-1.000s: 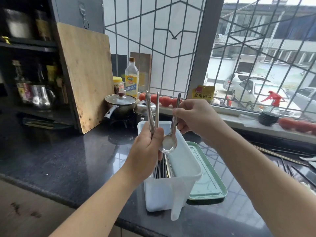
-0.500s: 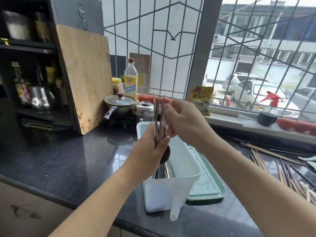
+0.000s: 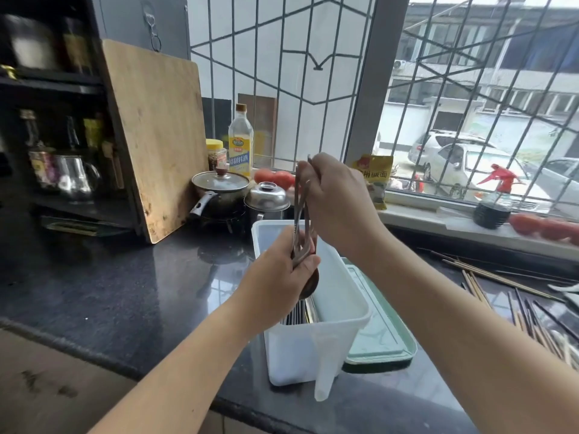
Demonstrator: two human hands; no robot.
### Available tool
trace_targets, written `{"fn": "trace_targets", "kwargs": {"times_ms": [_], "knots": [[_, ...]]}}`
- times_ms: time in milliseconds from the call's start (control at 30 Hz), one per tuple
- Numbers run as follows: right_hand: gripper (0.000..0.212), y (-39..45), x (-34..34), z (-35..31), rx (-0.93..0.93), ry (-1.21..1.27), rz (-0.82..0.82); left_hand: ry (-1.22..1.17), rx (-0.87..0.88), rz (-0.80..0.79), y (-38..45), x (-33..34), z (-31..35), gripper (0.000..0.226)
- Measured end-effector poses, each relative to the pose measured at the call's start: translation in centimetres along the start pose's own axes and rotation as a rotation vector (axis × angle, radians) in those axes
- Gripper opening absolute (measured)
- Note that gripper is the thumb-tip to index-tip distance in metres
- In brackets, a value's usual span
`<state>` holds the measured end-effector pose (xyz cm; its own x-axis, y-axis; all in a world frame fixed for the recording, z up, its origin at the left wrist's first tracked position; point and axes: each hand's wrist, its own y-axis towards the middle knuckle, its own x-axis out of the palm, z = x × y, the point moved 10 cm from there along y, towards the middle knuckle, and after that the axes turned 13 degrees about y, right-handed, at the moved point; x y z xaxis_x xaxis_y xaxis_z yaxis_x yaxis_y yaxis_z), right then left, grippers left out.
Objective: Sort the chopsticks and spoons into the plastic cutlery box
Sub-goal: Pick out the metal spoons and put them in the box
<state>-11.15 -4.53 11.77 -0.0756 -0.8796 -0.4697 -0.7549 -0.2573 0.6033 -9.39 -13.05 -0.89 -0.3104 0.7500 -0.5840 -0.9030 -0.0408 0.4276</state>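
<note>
Left hand (image 3: 275,286) wrapped round a bunch of metal cutlery (image 3: 300,214) held upright over the white box (image 3: 341,311), now joined by the spoon (image 3: 310,285) passed across a second ago, right hand (image 3: 336,202) pinching the tops at 12 o'clock: bundle gathered, likely ready to drop in, loose chopsticks (image 3: 488,289) waiting at 3 o'clock.

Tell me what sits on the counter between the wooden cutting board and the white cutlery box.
In the head view: a lidded black pot and a steel lidded pot, between cutting board and cutlery box.

Left hand (image 3: 275,283) and right hand (image 3: 336,202) both curled, gripping.
</note>
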Motion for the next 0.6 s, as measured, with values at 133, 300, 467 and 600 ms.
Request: {"fn": "trace_targets", "kwargs": {"times_ms": [133, 300, 467, 600], "knots": [[0.035, 1.9, -2.0, -0.5, 0.002, 0.011, 0.090, -0.015, 0.038, 0.000, 0.2, 0.0, 0.0, 0.008], [0.030, 3.7, -8.1, 0.6, -0.049, -0.083, 0.411, -0.173, 0.013, 0.135, 0.1, -1.1, -0.5, 0.021], [0.020, 2.0, -0.9, 5.8, 0.082, -0.212, 0.010, -0.327, 0.031, 0.190, -0.2, -1.4, -0.6, 0.020], [0.015, -1.6, 7.8, 10.4, 0.253, -0.352, -0.563, -0.346, 0.022, 0.189, -0.3, -1.3, -0.7, 0.022]]}}
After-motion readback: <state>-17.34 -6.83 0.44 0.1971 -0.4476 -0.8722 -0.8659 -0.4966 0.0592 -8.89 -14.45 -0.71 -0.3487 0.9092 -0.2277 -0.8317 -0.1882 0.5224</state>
